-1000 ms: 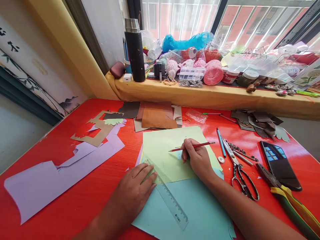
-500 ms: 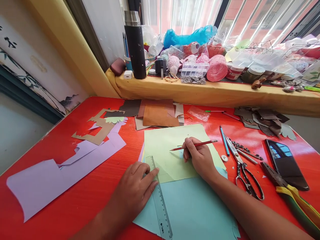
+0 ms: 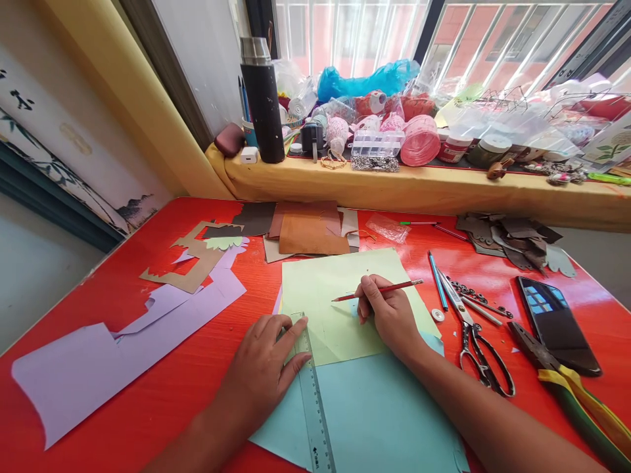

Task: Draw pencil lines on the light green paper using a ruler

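Note:
My left hand (image 3: 269, 358) is on a clear ruler (image 3: 315, 407), thumb and fingertips at its upper part. The ruler slants across a light green sheet (image 3: 340, 276) and the blue sheet (image 3: 384, 407) partly under it. My right hand (image 3: 387, 312) pinches a red pencil (image 3: 394, 287) between thumb and fingers. The pencil points left over the green sheet; whether its tip touches the paper I cannot tell. Some faint lines show on the green sheet near the ruler.
Right of the sheets lie scissors (image 3: 473, 335), a blue pen (image 3: 438, 281), pliers (image 3: 557, 374) and a phone (image 3: 557, 322). Purple paper (image 3: 133, 368) and a brown cutout (image 3: 192, 279) lie left. Leather pieces (image 3: 310, 230) are behind. A black flask (image 3: 263, 108) stands on the crowded sill.
The camera view has shifted slightly. My left fingers have moved a little up the ruler, and the ruler has turned slightly. The right hand keeps the pencil in nearly the same place.

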A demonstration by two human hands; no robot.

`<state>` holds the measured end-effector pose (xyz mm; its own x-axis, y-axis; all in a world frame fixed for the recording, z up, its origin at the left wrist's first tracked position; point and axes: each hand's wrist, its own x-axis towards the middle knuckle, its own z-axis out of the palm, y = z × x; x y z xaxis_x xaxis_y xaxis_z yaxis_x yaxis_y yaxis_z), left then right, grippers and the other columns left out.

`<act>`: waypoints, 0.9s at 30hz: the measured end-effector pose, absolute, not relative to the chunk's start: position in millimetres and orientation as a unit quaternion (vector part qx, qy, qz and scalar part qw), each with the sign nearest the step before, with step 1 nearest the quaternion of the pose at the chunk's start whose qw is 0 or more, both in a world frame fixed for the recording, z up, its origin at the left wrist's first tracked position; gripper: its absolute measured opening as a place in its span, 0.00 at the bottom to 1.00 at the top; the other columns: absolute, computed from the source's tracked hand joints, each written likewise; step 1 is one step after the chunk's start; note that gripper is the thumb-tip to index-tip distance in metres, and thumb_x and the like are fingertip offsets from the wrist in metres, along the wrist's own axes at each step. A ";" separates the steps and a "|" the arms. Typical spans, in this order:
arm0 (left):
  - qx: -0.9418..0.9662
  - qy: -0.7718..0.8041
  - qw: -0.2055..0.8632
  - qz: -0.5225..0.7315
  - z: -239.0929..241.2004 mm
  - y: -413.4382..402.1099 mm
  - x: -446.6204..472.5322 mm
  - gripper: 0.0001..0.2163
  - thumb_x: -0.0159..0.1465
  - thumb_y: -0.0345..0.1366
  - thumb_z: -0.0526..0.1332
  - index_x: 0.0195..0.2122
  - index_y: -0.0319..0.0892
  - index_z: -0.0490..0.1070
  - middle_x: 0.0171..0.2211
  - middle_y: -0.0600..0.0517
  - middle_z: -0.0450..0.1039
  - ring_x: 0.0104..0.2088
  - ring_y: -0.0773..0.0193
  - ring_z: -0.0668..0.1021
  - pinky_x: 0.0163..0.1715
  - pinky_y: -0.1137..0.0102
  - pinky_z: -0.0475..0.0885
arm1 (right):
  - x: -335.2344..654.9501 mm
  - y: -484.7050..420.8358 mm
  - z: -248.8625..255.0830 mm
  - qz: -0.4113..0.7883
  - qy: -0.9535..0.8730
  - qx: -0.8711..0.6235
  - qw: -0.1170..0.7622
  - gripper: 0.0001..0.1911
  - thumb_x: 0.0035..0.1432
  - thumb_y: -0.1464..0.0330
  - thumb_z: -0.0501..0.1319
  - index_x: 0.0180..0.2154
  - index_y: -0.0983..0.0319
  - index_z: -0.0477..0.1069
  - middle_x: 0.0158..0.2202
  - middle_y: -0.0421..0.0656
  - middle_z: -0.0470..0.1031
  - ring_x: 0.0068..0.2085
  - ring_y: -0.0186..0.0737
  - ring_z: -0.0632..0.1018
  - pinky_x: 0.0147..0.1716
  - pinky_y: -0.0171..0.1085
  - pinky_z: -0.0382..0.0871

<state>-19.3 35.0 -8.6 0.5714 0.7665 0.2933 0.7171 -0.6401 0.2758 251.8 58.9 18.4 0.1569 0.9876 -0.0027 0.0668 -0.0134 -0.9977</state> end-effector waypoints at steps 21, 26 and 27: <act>0.928 0.336 0.009 0.160 -2.2 37.8 -26.9 0.19 0.82 0.42 0.53 0.68 0.44 0.72 0.69 0.43 0.74 0.66 0.50 0.76 0.67 0.54 0.72 | 252.0 57.0 17.5 0.437 -0.480 -0.550 0.526 0.32 0.70 0.37 0.61 0.29 0.57 0.73 0.17 0.36 0.69 0.21 0.39 0.71 0.25 0.38 0.66; 0.928 0.337 0.006 0.159 -7.4 49.3 -16.7 0.23 0.80 0.48 0.58 0.70 0.42 0.70 0.70 0.41 0.73 0.66 0.46 0.77 0.65 0.51 0.74 | 251.6 57.8 18.0 0.438 -0.483 -0.551 0.521 0.32 0.70 0.38 0.61 0.29 0.57 0.74 0.17 0.35 0.69 0.21 0.38 0.71 0.26 0.38 0.68; 0.927 0.338 0.007 0.162 -8.0 51.7 -14.4 0.24 0.80 0.49 0.58 0.71 0.43 0.70 0.70 0.41 0.73 0.66 0.46 0.77 0.65 0.50 0.74 | 251.5 58.1 18.3 0.437 -0.484 -0.552 0.520 0.32 0.71 0.38 0.61 0.29 0.57 0.73 0.17 0.35 0.69 0.20 0.38 0.71 0.26 0.38 0.68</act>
